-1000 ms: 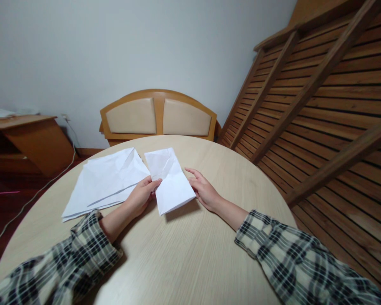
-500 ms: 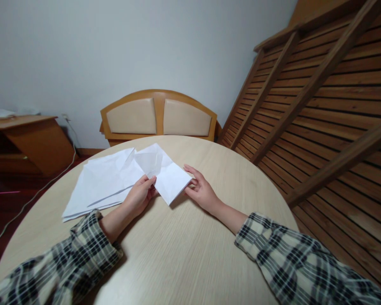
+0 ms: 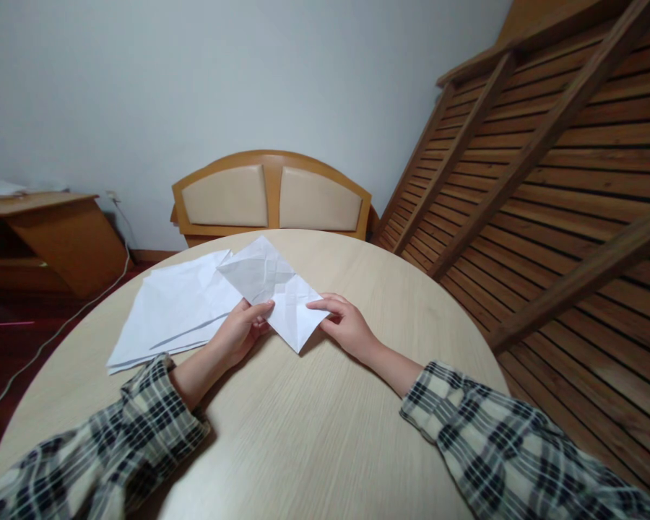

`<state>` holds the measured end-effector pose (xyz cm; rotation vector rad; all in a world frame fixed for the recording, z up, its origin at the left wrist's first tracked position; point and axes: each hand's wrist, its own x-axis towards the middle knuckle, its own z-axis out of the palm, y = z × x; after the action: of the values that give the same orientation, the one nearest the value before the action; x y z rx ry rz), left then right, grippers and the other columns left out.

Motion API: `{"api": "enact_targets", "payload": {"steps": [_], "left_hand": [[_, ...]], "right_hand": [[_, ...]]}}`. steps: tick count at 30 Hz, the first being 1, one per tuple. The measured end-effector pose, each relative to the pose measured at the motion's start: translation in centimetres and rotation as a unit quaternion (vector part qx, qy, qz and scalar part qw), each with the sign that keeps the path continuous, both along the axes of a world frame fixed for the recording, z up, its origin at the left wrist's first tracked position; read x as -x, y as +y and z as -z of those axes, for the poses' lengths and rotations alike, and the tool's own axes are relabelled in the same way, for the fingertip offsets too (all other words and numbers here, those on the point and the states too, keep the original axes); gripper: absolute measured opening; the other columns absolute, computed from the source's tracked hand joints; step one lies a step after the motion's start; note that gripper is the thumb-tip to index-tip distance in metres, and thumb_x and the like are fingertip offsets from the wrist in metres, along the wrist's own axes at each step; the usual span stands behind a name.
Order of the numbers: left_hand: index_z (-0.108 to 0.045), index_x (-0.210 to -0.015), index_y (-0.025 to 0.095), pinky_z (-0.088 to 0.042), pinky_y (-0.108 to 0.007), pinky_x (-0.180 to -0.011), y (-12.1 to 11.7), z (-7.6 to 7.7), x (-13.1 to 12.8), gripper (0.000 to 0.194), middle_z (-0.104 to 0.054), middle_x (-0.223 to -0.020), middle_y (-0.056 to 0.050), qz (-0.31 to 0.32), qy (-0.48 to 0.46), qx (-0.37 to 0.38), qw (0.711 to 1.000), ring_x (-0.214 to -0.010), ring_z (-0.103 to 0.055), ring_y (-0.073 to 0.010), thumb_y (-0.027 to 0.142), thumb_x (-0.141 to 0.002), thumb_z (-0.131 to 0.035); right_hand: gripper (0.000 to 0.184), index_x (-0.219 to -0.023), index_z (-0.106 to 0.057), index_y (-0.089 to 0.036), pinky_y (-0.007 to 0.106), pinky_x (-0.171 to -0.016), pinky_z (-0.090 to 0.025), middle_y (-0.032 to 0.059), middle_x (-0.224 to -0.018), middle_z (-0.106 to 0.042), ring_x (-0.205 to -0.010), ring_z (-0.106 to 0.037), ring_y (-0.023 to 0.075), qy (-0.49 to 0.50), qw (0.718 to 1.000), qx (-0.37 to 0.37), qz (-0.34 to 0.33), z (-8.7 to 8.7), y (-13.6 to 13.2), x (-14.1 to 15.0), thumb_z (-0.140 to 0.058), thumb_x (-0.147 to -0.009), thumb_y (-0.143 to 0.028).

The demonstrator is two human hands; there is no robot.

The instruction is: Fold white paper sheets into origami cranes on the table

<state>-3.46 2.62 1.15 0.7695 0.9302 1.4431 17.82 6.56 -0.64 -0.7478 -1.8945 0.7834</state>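
Between my hands is a creased sheet of white paper, tilted up off the table with its far-left half in shade. My left hand pinches its lower left edge, thumb on top and the other fingers underneath. At the right corner my right hand grips the paper, with the index finger lying over the top face and the thumb at the edge. A pile of white paper sheets lies on the table beyond my left forearm, partly behind the held sheet.
The round light-wood table fills the space below my hands. Behind it stands a headboard with two cream panels. A slatted wooden frame leans on the right. To the left are a desk and a white cable.
The held sheet has opened wider, showing more of its creased inner face. My right index finger has come down onto its right corner. My left hand has hardly moved.
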Motion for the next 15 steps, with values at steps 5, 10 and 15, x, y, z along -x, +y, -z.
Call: {"api": "enact_targets", "payload": {"steps": [5,10,15], "left_hand": [[-0.063,-0.082,0.011,-0.047,-0.022,-0.057,-0.07,-0.11,-0.10,0.026,-0.068,-0.074,-0.005,0.026,0.035,0.001,0.999,-0.063,-0.061,-0.0140,0.018,-0.064,-0.081],[-0.065,-0.087,0.010,-0.051,-0.024,-0.064,0.01,0.22,-0.02,0.027,-0.071,-0.081,-0.007,0.026,0.055,-0.010,0.998,-0.068,-0.064,-0.0151,0.018,-0.065,-0.079],[-0.066,-0.091,0.010,-0.053,-0.027,-0.069,-0.05,0.44,0.04,0.028,-0.073,-0.082,-0.008,0.025,0.064,0.002,0.998,-0.069,-0.066,-0.0172,0.016,-0.065,-0.076]], "right_hand": [[0.044,-0.099,-0.074,-0.025,0.038,-0.093,-0.048,0.0058,-0.112,-0.066,-0.106,-0.061,0.0192,-0.006,1.000,-0.008,-0.024,-0.27,-0.19,-0.11,-0.053,-0.069,-0.002],[0.047,-0.104,-0.072,-0.026,0.039,-0.095,-0.048,0.0055,-0.114,-0.066,-0.109,-0.060,0.0197,0.010,0.999,0.010,-0.028,-0.21,-0.38,0.13,-0.051,-0.069,-0.003],[0.049,-0.134,-0.046,-0.027,0.030,-0.069,-0.056,0.0099,-0.121,-0.064,-0.086,-0.067,0.0156,0.193,0.951,0.238,-0.032,-0.68,-0.25,0.11,-0.049,-0.086,-0.021]]}}
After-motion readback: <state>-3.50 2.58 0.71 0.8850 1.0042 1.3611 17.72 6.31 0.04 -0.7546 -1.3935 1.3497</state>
